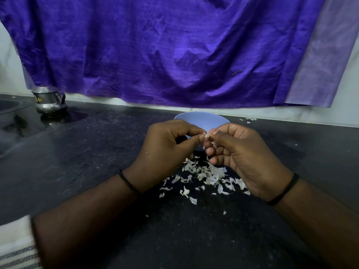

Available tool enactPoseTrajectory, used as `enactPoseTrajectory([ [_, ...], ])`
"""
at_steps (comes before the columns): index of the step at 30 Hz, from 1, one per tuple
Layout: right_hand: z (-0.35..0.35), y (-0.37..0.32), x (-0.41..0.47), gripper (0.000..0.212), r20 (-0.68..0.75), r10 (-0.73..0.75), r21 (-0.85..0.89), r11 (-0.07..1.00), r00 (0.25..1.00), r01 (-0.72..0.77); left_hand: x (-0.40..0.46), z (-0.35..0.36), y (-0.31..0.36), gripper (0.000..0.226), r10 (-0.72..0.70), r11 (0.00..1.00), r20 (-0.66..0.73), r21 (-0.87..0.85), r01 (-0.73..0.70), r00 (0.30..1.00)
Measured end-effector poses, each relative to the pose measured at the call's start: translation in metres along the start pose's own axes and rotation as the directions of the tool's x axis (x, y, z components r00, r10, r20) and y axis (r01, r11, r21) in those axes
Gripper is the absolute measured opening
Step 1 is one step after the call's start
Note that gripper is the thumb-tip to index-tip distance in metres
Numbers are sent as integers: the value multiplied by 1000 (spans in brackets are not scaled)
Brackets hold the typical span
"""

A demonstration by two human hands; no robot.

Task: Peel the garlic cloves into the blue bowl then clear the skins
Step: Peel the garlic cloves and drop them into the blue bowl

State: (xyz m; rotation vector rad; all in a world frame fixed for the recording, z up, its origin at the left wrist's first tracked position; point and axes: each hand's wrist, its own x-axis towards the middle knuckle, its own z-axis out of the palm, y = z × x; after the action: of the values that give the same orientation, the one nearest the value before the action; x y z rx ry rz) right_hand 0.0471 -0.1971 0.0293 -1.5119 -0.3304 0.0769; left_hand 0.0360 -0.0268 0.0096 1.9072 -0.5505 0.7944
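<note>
A small garlic clove (207, 136) is pinched between my two hands, just in front of the blue bowl (202, 119). My left hand (167, 150) pinches it with thumb and forefinger, the other fingers curled. My right hand (239, 152) holds the clove's other side, fingers curled, with bits of skin stuck to them. The bowl stands on the black counter behind my hands; its inside is hidden. A pile of white garlic skins (206, 175) lies on the counter below and between my wrists.
A steel pot with a handle (49, 100) stands at the back left beside a sink edge (9, 105). A purple cloth (174, 51) hangs over the wall behind. A few skin flakes (249, 119) lie right of the bowl. A striped cloth (17, 249) shows at the lower left.
</note>
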Motion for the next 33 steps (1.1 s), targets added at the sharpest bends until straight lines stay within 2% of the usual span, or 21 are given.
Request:
enactPoseTrajectory([
  [8, 3, -4, -2, 13, -15, -18, -17, 1000, 1000, 18, 0, -2, -1, 11, 202, 957, 27, 208, -203, 979],
  [13, 7, -9, -5, 13, -21, 7, 47, 999, 1000, -6, -1, -3, 0, 7, 381, 858, 40, 357, -370, 924],
  [17, 8, -12, -7, 17, -27, 31, 69, 997, 999, -29, -1, -3, -3, 12, 469, 803, 65, 384, -455, 881],
  [23, 9, -12, -8, 14, -57, 33, 66, 997, 998, -29, 0, -1, -5, 8, 489, 771, 101, 415, -484, 866],
  [33, 12, -11, -8, 13, -67, 14, 47, 999, 998, -11, -4, 5, -4, 8, 483, 785, -4, 446, -431, 876],
])
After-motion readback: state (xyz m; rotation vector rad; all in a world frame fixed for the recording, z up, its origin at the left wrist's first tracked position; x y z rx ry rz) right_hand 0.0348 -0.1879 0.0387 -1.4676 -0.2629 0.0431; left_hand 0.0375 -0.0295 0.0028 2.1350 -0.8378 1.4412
